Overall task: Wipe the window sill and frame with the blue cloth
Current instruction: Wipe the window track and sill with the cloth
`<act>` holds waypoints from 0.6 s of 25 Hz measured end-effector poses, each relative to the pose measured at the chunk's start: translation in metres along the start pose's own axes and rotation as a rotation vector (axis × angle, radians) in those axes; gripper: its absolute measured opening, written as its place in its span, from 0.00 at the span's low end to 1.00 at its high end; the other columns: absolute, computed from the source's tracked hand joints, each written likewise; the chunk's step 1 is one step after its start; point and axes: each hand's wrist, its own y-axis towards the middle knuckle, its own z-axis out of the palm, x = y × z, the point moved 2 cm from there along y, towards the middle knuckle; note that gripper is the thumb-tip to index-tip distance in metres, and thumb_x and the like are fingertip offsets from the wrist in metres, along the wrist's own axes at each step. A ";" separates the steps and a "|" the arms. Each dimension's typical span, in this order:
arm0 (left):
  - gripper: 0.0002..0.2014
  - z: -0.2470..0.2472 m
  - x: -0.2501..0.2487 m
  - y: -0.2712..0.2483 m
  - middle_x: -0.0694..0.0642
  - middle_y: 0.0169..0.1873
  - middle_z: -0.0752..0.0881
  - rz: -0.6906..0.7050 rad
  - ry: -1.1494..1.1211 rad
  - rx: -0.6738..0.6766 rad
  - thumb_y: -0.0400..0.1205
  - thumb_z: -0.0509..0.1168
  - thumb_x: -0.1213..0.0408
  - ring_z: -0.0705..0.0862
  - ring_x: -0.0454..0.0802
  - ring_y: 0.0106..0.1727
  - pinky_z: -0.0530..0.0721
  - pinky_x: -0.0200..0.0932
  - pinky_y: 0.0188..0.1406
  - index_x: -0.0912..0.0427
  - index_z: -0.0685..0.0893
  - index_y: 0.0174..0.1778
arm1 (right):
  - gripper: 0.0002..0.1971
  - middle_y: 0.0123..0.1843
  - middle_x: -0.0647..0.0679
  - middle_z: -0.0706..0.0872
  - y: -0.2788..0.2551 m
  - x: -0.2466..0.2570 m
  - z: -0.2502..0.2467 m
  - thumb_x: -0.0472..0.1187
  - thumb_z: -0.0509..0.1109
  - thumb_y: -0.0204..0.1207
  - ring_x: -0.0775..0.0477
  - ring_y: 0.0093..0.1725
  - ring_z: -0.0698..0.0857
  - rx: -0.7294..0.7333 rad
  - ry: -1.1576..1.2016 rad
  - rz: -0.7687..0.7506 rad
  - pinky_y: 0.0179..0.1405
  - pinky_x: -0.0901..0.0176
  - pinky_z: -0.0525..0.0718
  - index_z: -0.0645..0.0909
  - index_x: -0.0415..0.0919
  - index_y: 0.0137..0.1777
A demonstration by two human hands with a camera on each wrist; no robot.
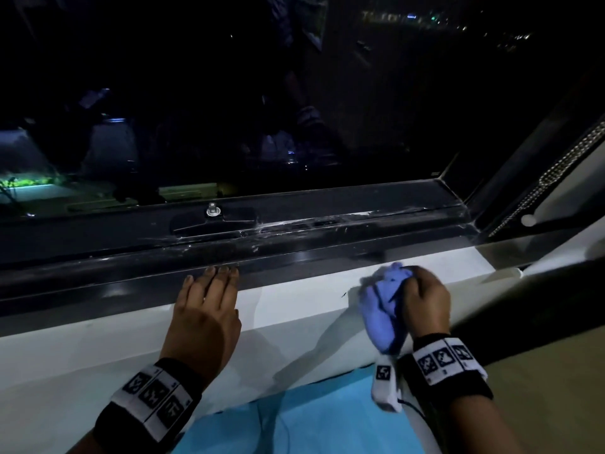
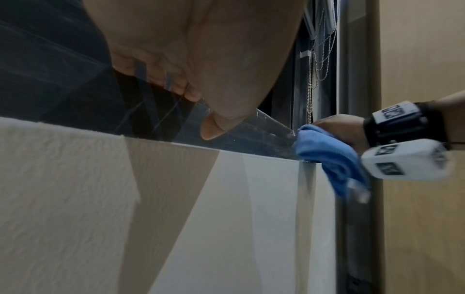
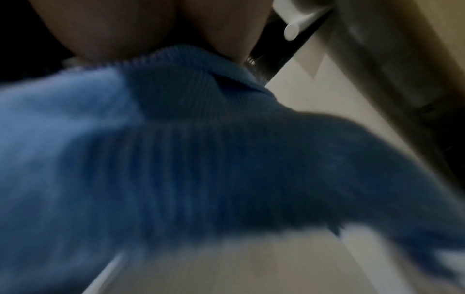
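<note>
The right hand holds the bunched blue cloth in a curled grip on the white window sill, near the dark frame. The cloth's long axis runs from the frame back toward the person, its tail trailing left of the wrist. The left hand lies flat on the sill, fingers straight, tips touching the frame.

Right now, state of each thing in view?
blue cloth: bunched, gripped, on the sill
right hand: curled round the cloth
left hand: flat, fingers straight, on the sill
window sill: white, partly shadowed
window frame: dark, streaked
</note>
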 end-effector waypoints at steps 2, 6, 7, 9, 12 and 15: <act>0.29 -0.003 -0.002 0.000 0.67 0.64 0.82 -0.003 0.014 0.000 0.73 0.66 0.61 0.78 0.67 0.65 0.70 0.65 0.69 0.68 0.76 0.70 | 0.21 0.52 0.33 0.87 0.023 -0.013 -0.013 0.37 0.54 0.66 0.35 0.54 0.83 -0.157 -0.007 0.039 0.56 0.55 0.75 0.83 0.33 0.53; 0.34 -0.005 -0.003 0.000 0.67 0.64 0.82 -0.023 0.021 -0.016 0.67 0.75 0.63 0.77 0.66 0.65 0.70 0.65 0.69 0.68 0.76 0.70 | 0.09 0.51 0.26 0.83 0.062 -0.035 0.003 0.30 0.60 0.69 0.27 0.52 0.82 -0.134 -0.169 0.259 0.55 0.46 0.76 0.79 0.28 0.47; 0.33 -0.004 -0.004 0.000 0.67 0.64 0.81 -0.023 0.020 -0.029 0.68 0.74 0.63 0.76 0.66 0.66 0.70 0.65 0.70 0.68 0.76 0.70 | 0.06 0.48 0.24 0.81 0.065 -0.036 0.008 0.31 0.64 0.68 0.25 0.50 0.82 -0.099 -0.295 0.273 0.53 0.42 0.77 0.77 0.28 0.42; 0.31 -0.001 -0.003 -0.002 0.67 0.64 0.81 -0.007 0.023 -0.063 0.71 0.70 0.64 0.74 0.65 0.67 0.68 0.65 0.71 0.69 0.76 0.71 | 0.07 0.44 0.25 0.81 0.065 -0.037 0.015 0.34 0.66 0.66 0.25 0.47 0.83 -0.021 -0.483 0.253 0.51 0.39 0.78 0.77 0.28 0.38; 0.30 0.001 -0.005 -0.001 0.68 0.64 0.81 -0.012 0.024 -0.066 0.71 0.69 0.63 0.73 0.66 0.68 0.66 0.64 0.72 0.69 0.75 0.71 | 0.11 0.46 0.27 0.84 0.042 -0.037 0.021 0.35 0.61 0.66 0.28 0.47 0.84 0.075 -0.479 0.062 0.51 0.43 0.80 0.81 0.28 0.43; 0.31 -0.002 -0.005 0.000 0.68 0.65 0.81 -0.037 0.012 -0.027 0.72 0.67 0.62 0.74 0.66 0.68 0.63 0.63 0.73 0.69 0.75 0.71 | 0.21 0.54 0.34 0.88 0.011 -0.031 0.012 0.38 0.56 0.66 0.36 0.55 0.84 0.163 -0.214 -0.082 0.55 0.57 0.75 0.85 0.34 0.54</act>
